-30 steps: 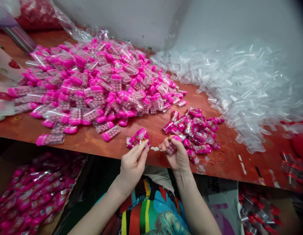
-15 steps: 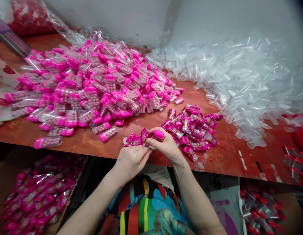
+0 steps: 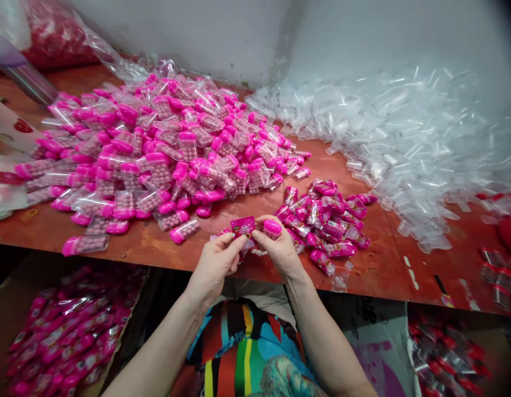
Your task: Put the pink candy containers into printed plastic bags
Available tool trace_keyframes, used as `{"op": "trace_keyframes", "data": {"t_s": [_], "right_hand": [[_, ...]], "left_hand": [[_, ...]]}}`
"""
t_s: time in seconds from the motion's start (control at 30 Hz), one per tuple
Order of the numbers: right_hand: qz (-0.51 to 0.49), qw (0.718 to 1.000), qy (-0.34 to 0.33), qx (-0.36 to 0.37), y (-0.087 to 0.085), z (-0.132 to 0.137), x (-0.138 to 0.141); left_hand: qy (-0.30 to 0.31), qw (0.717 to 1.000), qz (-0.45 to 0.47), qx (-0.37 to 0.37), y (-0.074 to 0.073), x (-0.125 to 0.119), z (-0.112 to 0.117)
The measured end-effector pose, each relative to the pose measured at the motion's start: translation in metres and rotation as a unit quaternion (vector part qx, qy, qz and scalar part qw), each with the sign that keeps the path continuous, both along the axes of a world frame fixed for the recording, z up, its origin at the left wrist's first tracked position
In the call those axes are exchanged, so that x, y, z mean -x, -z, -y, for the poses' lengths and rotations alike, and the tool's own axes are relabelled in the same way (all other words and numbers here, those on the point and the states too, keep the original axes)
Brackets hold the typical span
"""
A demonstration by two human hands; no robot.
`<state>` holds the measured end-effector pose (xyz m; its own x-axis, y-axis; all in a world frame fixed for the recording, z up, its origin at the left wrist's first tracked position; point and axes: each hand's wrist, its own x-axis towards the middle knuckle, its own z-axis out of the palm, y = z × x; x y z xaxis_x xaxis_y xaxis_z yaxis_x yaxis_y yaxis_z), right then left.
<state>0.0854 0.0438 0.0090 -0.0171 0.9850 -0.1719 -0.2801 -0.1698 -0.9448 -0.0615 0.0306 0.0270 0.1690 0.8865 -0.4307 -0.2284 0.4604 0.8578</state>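
Between my two hands is a small printed pink wrapper sleeve (image 3: 242, 225), its lower part covered by fingertips. My left hand (image 3: 214, 264) pinches it with thumb and fingers. My right hand (image 3: 283, 251) grips a candy container, whose pink cap (image 3: 272, 227) shows above the fingers, while its thumb and forefinger touch the wrapper's right side. The container's body is hidden in the palm. More pink wrappers (image 3: 224, 231) lie on the table just behind my left fingers. Right of my hands is a heap of wrapped containers (image 3: 329, 223).
A large pile of pink-capped containers with pink balls (image 3: 156, 160) covers the table's left. Clear plastic tubes (image 3: 404, 143) are heaped right. Below the table edge stand a box of wrapped pieces (image 3: 73, 331) and a box of red-capped containers (image 3: 445, 353).
The wrapper has been lifted off the others and turned flat-side toward me, now between both hands. My left fingers have opened out into a pinch on it. The right hand keeps the container.
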Motion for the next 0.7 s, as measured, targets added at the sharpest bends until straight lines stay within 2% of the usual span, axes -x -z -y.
{"op": "trace_keyframes", "data": {"t_s": [0.07,0.17,0.47,0.7], "right_hand": [[-0.005,1.000,-0.005,0.002,-0.003,0.000,0.004],[0.006,1.000,0.010,-0.001,-0.006,-0.002,0.010],[0.109,0.988,0.079,-0.075,-0.002,-0.011,0.021],[0.168,0.980,0.068,-0.087,-0.002,-0.010,0.024]], "left_hand": [[-0.044,0.999,-0.003,-0.009,0.004,-0.003,-0.003],[-0.071,0.997,-0.001,-0.011,0.010,-0.006,-0.006],[-0.083,0.995,0.053,0.015,0.008,-0.012,-0.017],[-0.085,0.994,0.060,0.038,0.003,-0.014,-0.019]]}}
